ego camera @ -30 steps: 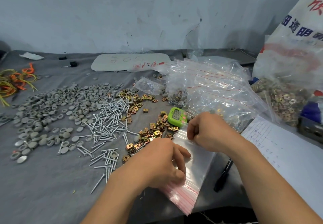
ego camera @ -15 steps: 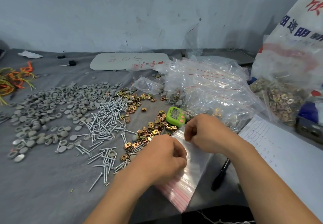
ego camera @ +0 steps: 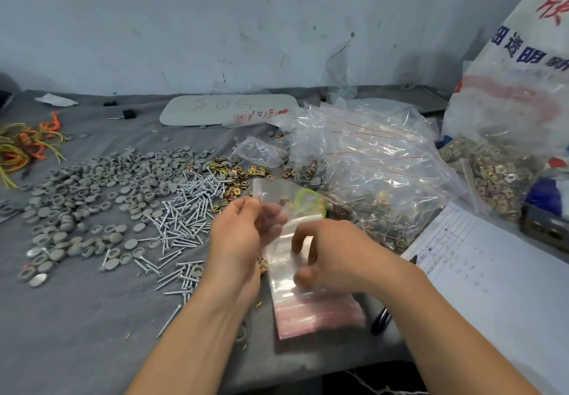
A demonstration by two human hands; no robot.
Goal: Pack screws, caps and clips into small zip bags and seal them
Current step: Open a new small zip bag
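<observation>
My left hand (ego camera: 240, 234) pinches the top corner of one small clear zip bag (ego camera: 277, 197) and holds it raised above the table. My right hand (ego camera: 329, 256) has its fingers curled on the stack of empty zip bags (ego camera: 317, 314) with red strips, which lies at the table's front edge. Left of my hands lie silver screws (ego camera: 184, 219), grey caps (ego camera: 89, 197) and brass clips (ego camera: 237, 173) in loose piles on the grey cloth. Motion blurs both hands and the raised bag.
A heap of filled and empty zip bags (ego camera: 375, 166) sits behind my hands, with a green counter (ego camera: 308, 200) partly hidden behind the raised bag. A lined paper sheet (ego camera: 492, 271) and a black pen (ego camera: 380, 320) lie at right. A big sack of clips (ego camera: 505, 136) stands far right. Coloured wires (ego camera: 24, 145) lie far left.
My left hand has lifted a single bag up off the stack and away from my right hand. My right hand has moved down onto the stack.
</observation>
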